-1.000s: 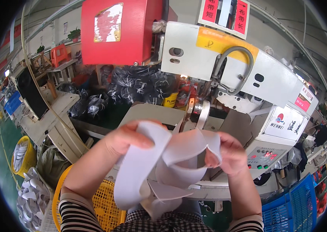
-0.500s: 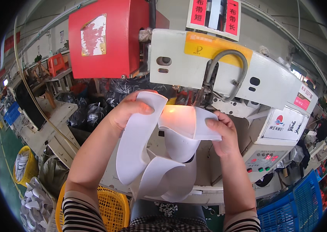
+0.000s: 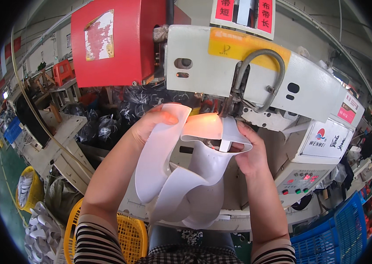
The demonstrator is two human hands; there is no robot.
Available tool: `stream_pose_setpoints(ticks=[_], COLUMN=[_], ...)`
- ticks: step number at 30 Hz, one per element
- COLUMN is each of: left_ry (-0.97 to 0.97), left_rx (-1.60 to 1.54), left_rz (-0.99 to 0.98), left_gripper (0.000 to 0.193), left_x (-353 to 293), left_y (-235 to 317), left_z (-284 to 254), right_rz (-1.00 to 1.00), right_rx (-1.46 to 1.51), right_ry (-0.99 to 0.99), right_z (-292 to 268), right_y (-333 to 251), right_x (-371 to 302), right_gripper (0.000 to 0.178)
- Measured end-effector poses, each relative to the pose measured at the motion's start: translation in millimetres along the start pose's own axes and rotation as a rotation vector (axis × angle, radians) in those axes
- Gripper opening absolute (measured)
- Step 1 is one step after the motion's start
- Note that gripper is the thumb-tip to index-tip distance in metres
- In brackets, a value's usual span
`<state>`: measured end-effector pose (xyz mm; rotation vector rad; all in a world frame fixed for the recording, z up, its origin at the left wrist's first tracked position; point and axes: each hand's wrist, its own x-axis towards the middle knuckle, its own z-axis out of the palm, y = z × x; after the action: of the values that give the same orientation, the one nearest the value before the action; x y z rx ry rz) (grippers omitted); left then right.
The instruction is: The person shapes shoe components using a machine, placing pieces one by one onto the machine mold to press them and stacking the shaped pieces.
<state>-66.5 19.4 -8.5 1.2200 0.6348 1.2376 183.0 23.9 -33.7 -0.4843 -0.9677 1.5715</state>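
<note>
My left hand (image 3: 151, 125) pinches the upper end of a long white curved fabric piece (image 3: 150, 165), thumb on top. Over on the right, my right hand (image 3: 252, 149) grips the edge of another white curved piece (image 3: 230, 130), its fingers partly inside the open fold. That piece lies under the working head (image 3: 226, 107) of a pale grey machine (image 3: 199, 59), and a lamp lights its left part orange. A narrow white tab (image 3: 224, 145) shows within the fold. Below, more white curved pieces (image 3: 203, 207) hang in loops; whether all are joined, I cannot tell.
A red metal box (image 3: 107, 48) is beside the machine arm. The control panel (image 3: 302, 180) stands right of my right forearm. Yellow baskets (image 3: 131, 237) and a blue crate (image 3: 339, 233) flank me below. White pieces are heaped (image 3: 43, 233) at lower left; black bags (image 3: 107, 127) lie behind.
My right hand has turned the piece's edge up and outward, opening the fold and exposing the tab. My left hand stays nearly in place. The view has shifted slightly.
</note>
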Motion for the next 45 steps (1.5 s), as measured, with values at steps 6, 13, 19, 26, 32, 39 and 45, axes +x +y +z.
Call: stream_pose_setpoints(ticks=[6,13,19,26,32,39,45], left_ry=[-0.091,-0.111,-0.188,-0.140,-0.131,0.103,0.133], left_rx=[-0.142,-0.073,-0.068,-0.168,-0.237,-0.192,-0.153], left_rz=[-0.131,-0.145,-0.090,-0.147,-0.166,-0.169,-0.357], left_gripper=[0.052,0.042,0.031,0.035,0.027,0.039,0.041], left_x=[-11,-4,4,1,-16,-28,-56], left_y=[-16,-25,-32,-33,-39,-35,-58], left_z=[-2,-12,-13,-2,4,26,-1], right_rz=[0.020,-0.089,-0.089,-0.076,-0.036,-0.081,-0.183], right_rx=[0.024,0.073,0.146,0.104,-0.047,-0.443,-1.013], right_ry=[-0.183,-0.140,-0.111,-0.064,0.017,0.245,0.262], right_z=[-18,-16,-19,-19,-18,-19,-20], right_y=[11,14,18,19,22,41,47], right_x=[-21,-21,-17,-17,-22,-9,-21], right_gripper=[0.025,0.019,0.017,0.019,0.024,0.039,0.041])
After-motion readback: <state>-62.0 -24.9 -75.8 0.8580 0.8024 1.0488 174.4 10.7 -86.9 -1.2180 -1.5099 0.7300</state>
